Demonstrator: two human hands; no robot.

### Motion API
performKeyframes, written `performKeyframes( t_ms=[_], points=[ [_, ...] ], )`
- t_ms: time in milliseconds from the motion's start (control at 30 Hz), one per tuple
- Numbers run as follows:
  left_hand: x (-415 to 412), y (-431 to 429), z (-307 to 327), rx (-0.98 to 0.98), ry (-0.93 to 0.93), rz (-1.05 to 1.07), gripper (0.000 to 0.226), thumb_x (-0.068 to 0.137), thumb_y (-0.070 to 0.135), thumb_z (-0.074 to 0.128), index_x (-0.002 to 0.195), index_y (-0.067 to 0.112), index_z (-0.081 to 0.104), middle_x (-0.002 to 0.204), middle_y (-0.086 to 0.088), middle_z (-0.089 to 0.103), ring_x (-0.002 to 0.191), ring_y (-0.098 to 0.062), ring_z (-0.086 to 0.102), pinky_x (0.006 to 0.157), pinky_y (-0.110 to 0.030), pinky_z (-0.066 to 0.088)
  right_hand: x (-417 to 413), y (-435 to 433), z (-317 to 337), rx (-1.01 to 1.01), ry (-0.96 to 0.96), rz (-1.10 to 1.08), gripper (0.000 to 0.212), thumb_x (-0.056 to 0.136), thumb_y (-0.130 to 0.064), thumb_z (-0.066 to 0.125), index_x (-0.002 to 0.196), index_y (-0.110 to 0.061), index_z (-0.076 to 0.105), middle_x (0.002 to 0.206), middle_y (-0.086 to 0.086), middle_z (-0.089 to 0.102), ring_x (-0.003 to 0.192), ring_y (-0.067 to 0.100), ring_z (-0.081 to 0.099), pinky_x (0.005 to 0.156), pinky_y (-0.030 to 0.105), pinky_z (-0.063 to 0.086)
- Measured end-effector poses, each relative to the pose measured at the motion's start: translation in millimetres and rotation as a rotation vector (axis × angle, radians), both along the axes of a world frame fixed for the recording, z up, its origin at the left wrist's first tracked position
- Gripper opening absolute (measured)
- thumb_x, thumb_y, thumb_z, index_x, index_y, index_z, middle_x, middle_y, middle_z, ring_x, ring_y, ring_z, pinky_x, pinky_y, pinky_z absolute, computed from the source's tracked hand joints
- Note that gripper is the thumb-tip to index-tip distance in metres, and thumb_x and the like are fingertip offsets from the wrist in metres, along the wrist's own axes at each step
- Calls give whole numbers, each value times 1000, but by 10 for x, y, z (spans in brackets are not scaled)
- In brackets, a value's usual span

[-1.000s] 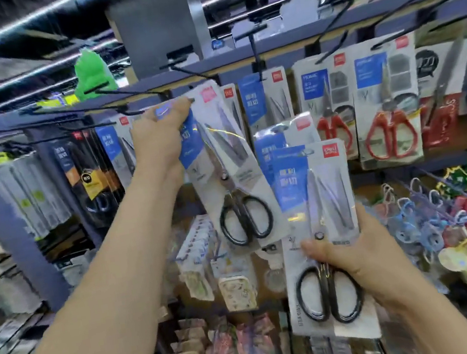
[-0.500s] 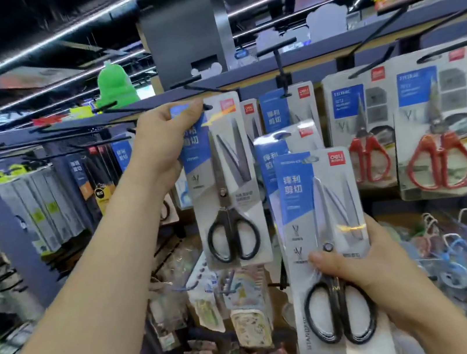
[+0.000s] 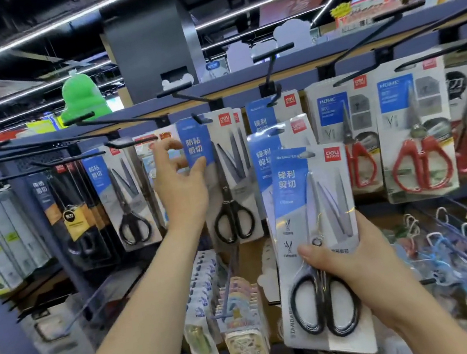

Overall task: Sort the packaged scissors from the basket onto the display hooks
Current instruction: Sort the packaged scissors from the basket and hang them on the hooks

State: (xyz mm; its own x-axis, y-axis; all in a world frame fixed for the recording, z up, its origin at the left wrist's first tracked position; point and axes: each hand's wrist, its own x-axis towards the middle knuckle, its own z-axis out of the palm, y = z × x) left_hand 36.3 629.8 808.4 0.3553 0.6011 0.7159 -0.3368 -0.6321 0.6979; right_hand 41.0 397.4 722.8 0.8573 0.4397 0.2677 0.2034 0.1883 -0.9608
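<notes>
A packaged pair of black-handled scissors [image 3: 226, 178] with a blue label hangs from a black display hook [image 3: 198, 118] at the middle of the rack. My left hand [image 3: 180, 185] is beside its left edge, fingers relaxed, thumb tip touching the blue label. Lower right, my right hand [image 3: 360, 270] grips a similar scissors pack [image 3: 315, 219] by its handle area, thumb on the front. A second pack [image 3: 271, 152] sits behind it in the same grip. The basket is out of view.
Red-handled scissors packs [image 3: 415, 135] hang to the right, more black scissors packs [image 3: 125, 197] to the left. Bare black hooks [image 3: 271, 73] jut out from the top rail. Small packaged goods [image 3: 245, 337] and colourful keychains [image 3: 453, 258] hang below.
My left hand has let go of the top of the pack, which now hangs on the hook, and dropped to its left edge. My right hand still holds its packs.
</notes>
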Motion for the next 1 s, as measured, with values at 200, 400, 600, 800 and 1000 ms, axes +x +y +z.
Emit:
performKeyframes(
  t_ms=[200, 400, 600, 800, 1000],
  points=[
    [481, 189, 52, 251, 250, 229, 32, 94, 2, 57, 121, 20, 57, 108, 3, 57, 87, -17, 54, 71, -29, 39, 54, 27, 37, 13, 21, -7, 39, 75, -12, 82, 107, -29, 65, 96, -8, 78, 88, 11, 74, 83, 38, 56],
    [379, 64, 74, 299, 301, 289, 27, 96, 17, 55, 121, 23, 65, 121, -4, 62, 113, -22, 56, 95, -37, 45, 61, 46, 9, 78, 16, 40, 46, 63, -21, 81, 107, -24, 67, 98, -2, 78, 91, 17, 75, 83, 39, 57],
    [-45, -413, 170, -237, 187, -491, 6, 91, 25, 67, 96, 23, 67, 94, 3, 76, 86, -16, 73, 72, -34, 58, 59, 38, -39, 60, -12, 177, 53, 68, -19, 86, 116, -24, 64, 108, 1, 77, 101, 21, 73, 87, 39, 58],
    [-111, -389, 207, -346, -22, -340, 6, 95, 17, 64, 89, 16, 66, 86, -1, 72, 82, -22, 68, 76, -39, 58, 40, -6, -88, 56, -30, 234, 56, 66, -16, 82, 119, -19, 64, 108, 3, 76, 101, 22, 73, 84, 34, 59],
    [-257, -268, 188, -378, -170, -218, 13, 97, 18, 61, 86, 13, 63, 84, -11, 62, 77, -24, 56, 72, -43, 52, 49, -124, -190, 113, 72, 208, 62, 57, -18, 87, 116, -13, 65, 102, 11, 77, 94, 29, 74, 73, 30, 60]
  ],
)
